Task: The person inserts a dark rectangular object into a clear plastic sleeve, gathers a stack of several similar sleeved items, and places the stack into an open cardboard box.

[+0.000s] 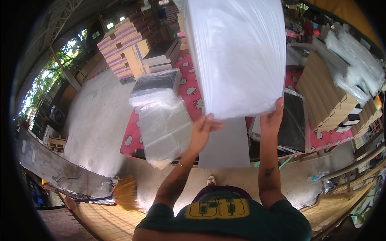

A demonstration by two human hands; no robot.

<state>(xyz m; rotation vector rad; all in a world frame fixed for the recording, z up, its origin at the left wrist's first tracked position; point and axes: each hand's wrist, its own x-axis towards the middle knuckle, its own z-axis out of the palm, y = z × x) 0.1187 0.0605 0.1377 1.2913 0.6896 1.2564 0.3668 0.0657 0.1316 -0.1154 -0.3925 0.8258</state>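
Note:
A large white rectangular pack in clear, creased plastic wrap [241,60] is raised in front of me. My left hand [203,130] grips its near left corner, thumb on top and fingers curled beneath. At the near right corner, my right hand [273,114] holds it with the thumb along the side edge. Below the pack, a flat grey sheet [224,144] juts past the table's front edge. Beside my left hand lies a clear plastic bag [165,128]. A dark panel in plastic [295,124] lies to the right of my right hand.
Pink patterned cloth covers the table [130,136]. A plastic-wrapped dark-topped pack [157,82] lies at left, with stacked cartons [122,46] behind. Brown cardboard [325,88] stands at right, carrying clear plastic bags [354,60]. A straw broom [125,195] is at lower left.

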